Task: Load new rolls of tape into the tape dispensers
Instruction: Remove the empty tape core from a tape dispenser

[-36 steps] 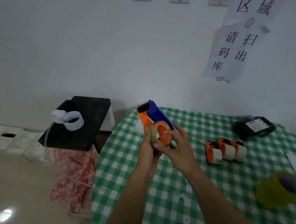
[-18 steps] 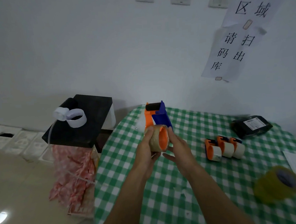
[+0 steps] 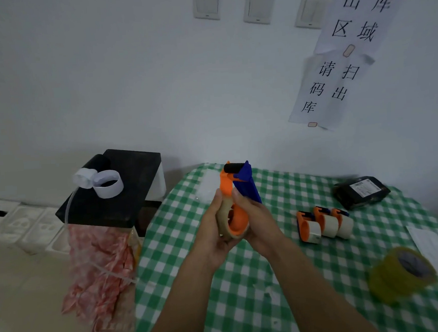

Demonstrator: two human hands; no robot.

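Dispenser (image 3: 242, 182): orange/blue, held roller-end up above table (image 3: 172, 259), frame centre; tan roll (image 3: 222, 218) seated on its orange hub.
Left hand (image 3: 209, 231): fingers curled round tan roll, 9 o'clock side.
Right hand (image 3: 261, 221): fingers wrapped on dispenser body, 3 o'clock side of hub.
Loaded dispensers (image 3: 324, 223): three in a row, 3 o'clock, each holding a white roll.
Spare roll (image 3: 399, 275): yellow-green, 4 o'clock, on table.
Black parcel (image 3: 361, 191): 2 o'clock, on table.

dispensers (image 3: 324, 223) right of hands, on table (image 3: 248, 306)
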